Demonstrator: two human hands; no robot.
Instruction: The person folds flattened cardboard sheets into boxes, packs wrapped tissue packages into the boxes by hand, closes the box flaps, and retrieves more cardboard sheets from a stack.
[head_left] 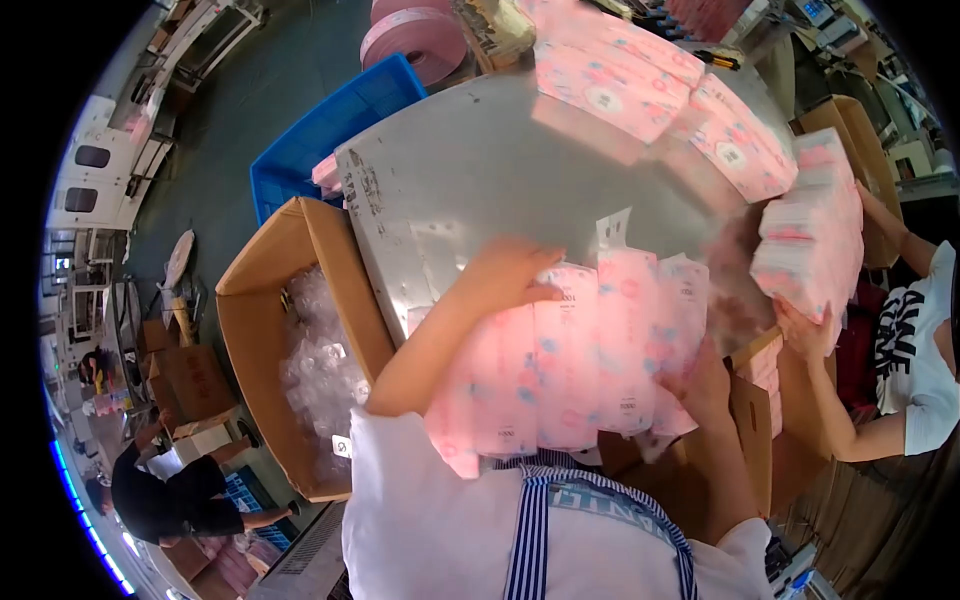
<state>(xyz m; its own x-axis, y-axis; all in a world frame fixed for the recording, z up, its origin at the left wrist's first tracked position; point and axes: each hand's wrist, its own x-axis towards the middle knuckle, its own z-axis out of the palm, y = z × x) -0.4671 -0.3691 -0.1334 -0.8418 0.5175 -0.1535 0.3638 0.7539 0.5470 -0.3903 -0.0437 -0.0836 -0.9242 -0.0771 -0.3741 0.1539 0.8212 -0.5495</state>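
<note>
A row of several pink, flower-printed soft packs [566, 360] lies between my arms at the near side of the metal table, close against my chest. My left forearm runs along the left end of the row, and my left hand [512, 275] grips its far edge with bent fingers. At the right end, my right hand [697, 388] grips the near corner of the row; some of its fingers are hidden by the packs. A clear plastic flap [613, 228] sticks up from the far edge.
The metal table [450, 160] carries more pink packs [620, 85] at its far side. An open carton [310, 235] of clear plastic stands left, a blue crate [335, 125] behind it. On the right, a co-worker's hands hold a pack stack [815, 230] above an open carton [752, 415].
</note>
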